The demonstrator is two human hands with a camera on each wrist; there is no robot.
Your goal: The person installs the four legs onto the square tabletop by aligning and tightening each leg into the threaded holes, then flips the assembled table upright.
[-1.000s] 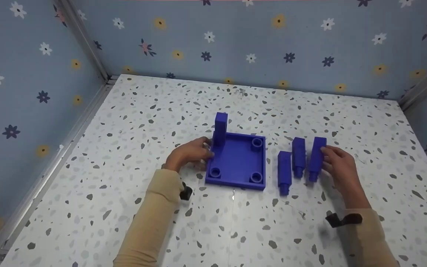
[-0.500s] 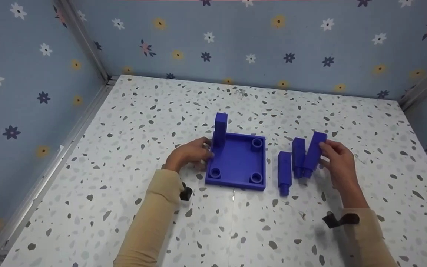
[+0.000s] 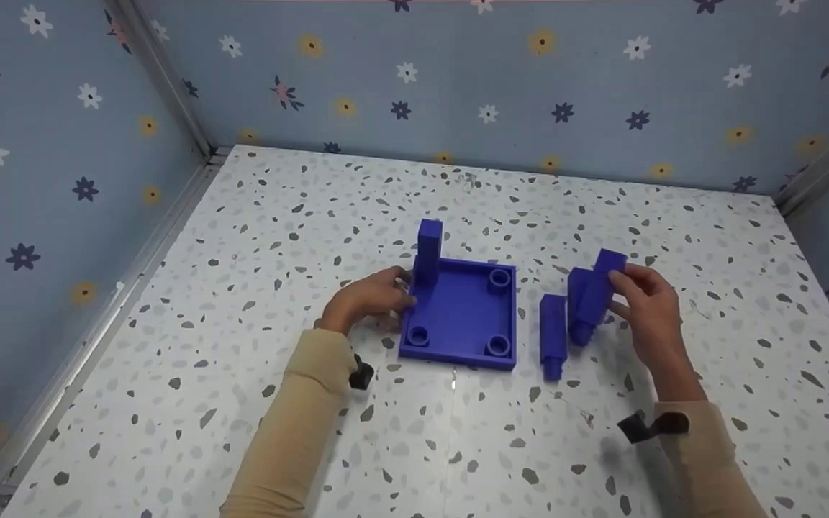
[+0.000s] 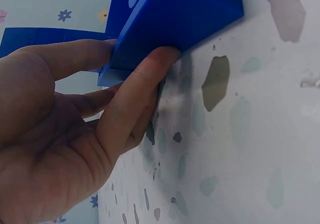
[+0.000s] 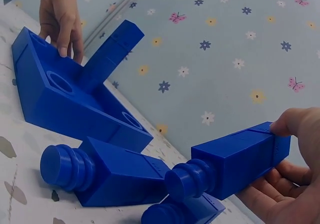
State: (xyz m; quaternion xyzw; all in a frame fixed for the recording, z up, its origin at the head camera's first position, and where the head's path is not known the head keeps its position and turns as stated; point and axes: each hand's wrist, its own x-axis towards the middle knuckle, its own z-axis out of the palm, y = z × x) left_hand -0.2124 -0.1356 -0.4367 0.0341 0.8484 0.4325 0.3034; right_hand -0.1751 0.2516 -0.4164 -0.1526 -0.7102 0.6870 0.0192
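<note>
A shallow blue square tabletop (image 3: 463,309) lies with its rimmed side up and has round corner sockets. One blue leg (image 3: 428,248) stands upright in its far left corner. My left hand (image 3: 371,295) grips the tabletop's left edge, thumb at the rim and fingers against the outer side, also seen in the left wrist view. My right hand (image 3: 653,309) pinches the upper end of a loose blue leg (image 5: 240,156), which tilts with its ringed peg toward me. Beneath it lies a second loose leg (image 3: 577,288), partly hidden. A third loose leg (image 3: 553,331) lies nearer the tabletop.
The speckled white table (image 3: 450,446) extends around the parts. Blue flowered panels (image 3: 486,79) stand behind it and at both sides, with a metal rail (image 3: 170,79) at the back left corner.
My right hand has lifted its leg off the table and moved it left, tilting it over the neighbouring leg. My left hand and the tabletop have stayed in place.
</note>
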